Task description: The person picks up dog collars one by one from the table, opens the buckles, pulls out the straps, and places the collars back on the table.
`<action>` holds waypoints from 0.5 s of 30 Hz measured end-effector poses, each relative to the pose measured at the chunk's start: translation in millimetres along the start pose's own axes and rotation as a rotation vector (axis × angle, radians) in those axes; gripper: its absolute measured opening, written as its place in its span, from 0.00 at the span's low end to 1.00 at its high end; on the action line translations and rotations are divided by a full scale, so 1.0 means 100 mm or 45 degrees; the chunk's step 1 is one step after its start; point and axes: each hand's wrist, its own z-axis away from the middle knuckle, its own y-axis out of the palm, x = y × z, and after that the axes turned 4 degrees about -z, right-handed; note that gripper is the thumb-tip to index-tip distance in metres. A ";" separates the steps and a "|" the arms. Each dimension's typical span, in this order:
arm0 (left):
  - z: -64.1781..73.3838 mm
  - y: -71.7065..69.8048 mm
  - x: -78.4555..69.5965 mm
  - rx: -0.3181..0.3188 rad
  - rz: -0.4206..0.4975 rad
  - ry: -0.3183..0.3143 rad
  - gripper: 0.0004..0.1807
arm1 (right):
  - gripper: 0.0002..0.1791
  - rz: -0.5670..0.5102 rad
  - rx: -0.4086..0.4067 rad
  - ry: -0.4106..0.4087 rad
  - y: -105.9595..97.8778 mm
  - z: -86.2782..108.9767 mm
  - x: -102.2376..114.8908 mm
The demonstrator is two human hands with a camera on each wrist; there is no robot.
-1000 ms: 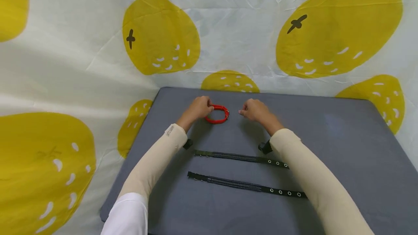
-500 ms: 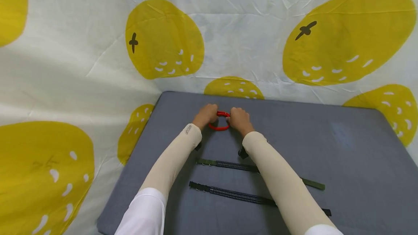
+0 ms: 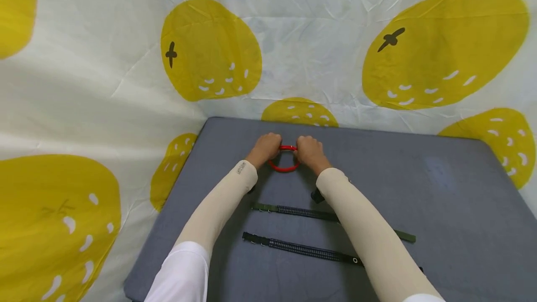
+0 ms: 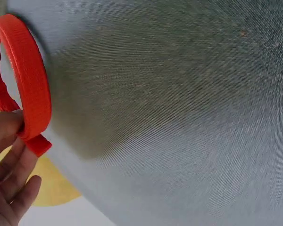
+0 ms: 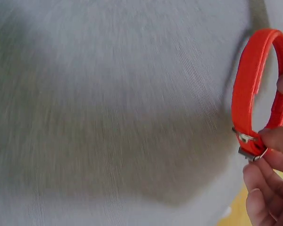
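Observation:
A red pet collar [image 3: 284, 169], bent into a loop, is held between both hands just above the grey surface. My left hand [image 3: 267, 147] pinches its left side; in the left wrist view the free strap tip [image 4: 40, 145] sticks out past those fingers. On the other side, my right hand [image 3: 309, 151] grips the loop between thumb and fingers. The right wrist view shows the metal buckle [image 5: 247, 137] and a ring right at the right fingertips. From the head view, the backs of the hands hide the fingertips.
Nearer to me, a green-and-black collar [image 3: 306, 212] and a black collar [image 3: 302, 248] lie flat, roughly parallel, their right parts covered by the right forearm. Behind the grey padded table [image 3: 461, 190] hangs a white cloth [image 3: 310, 50] with yellow fruit prints.
The right hand has come left from a spot apart and taken hold of the red collar's right side. The left hand keeps its hold and has shifted slightly right.

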 end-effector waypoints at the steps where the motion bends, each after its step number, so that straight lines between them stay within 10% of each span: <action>1: 0.01 -0.02 -0.01 -0.002 0.026 0.017 0.04 | 0.10 -0.006 0.009 -0.002 -0.05 0.02 -0.03; 15: 0.37 -0.60 -0.32 -0.098 0.157 0.289 0.06 | 0.15 -0.499 0.199 -0.168 -0.79 0.58 -0.38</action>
